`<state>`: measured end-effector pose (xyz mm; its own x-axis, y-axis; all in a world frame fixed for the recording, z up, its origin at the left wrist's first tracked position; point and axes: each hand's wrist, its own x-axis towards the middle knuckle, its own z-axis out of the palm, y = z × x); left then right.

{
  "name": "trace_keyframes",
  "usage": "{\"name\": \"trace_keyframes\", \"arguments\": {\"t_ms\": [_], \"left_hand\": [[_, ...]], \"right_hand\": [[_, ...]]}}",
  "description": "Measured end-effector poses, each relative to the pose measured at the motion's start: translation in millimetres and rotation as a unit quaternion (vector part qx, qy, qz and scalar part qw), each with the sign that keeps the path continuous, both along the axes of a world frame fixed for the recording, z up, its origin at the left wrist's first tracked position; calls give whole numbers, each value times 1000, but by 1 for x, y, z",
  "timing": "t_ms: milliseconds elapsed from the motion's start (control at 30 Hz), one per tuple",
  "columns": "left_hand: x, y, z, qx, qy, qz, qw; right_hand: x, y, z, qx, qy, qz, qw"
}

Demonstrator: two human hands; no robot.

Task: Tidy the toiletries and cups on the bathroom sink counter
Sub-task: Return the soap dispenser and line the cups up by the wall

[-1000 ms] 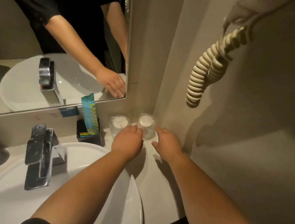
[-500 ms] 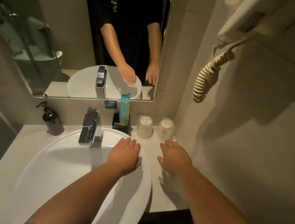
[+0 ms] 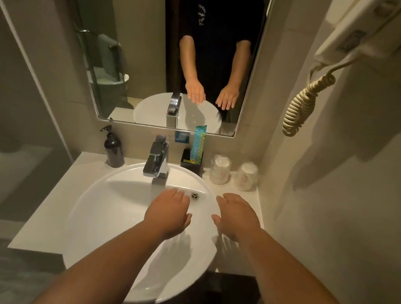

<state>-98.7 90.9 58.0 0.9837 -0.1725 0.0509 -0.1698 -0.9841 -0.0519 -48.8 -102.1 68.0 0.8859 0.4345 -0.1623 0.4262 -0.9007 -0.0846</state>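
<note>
Both hands hover palm-down over the basin (image 3: 109,216), empty. The left hand (image 3: 169,213) has its grip loose, fingers gently curled and touching nothing; the right hand (image 3: 237,217) is likewise slack, fingers spread a little, with no contact that can be seen.

Beyond the right grip, at the back corner of the table (image 3: 52,206), stand two wrapped cups (image 3: 220,169), side by side and close together, the second cup (image 3: 246,176) nearest the wall. Whether they touch is hard to tell in this dim light. Ahead of the left grip, just past the tap (image 3: 157,159), a dark holder (image 3: 191,163) carries a teal toiletry packet (image 3: 198,143) standing upright. Far out to the left of both grips sits a dark pump bottle (image 3: 114,149).

The counter looks largely ordered, so the step in hand reads as a final check. To do it well, scan the row along the back wall, see that the cups sit level and the packet does not lean, and nudge with fingertips only; the wrapped cups are probably light and would tip under a firm push.
</note>
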Motion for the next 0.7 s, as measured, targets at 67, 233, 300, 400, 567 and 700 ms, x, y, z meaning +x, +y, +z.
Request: {"name": "trace_keyframes", "arguments": {"t_ms": [67,233,300,400,567,700], "left_hand": [[-6,4,-1,2,3,4,1000],[-20,26,-3,-12,9,37,999],[-25,43,-3,-20,11,59,998],[-33,77,-3,-28,12,88,996],[-44,150,-6,-35,5,161,986],[-38,215,-15,-39,7,192,981]], "right_hand": [[-6,7,-1,6,2,4,1000],[-20,36,-4,27,-14,23,999],[-22,54,-5,35,-13,41,998],[-21,89,-6,38,-7,76,996],[-22,171,-12,48,5,119,992],[-17,238,-22,46,0,135,990]]}}
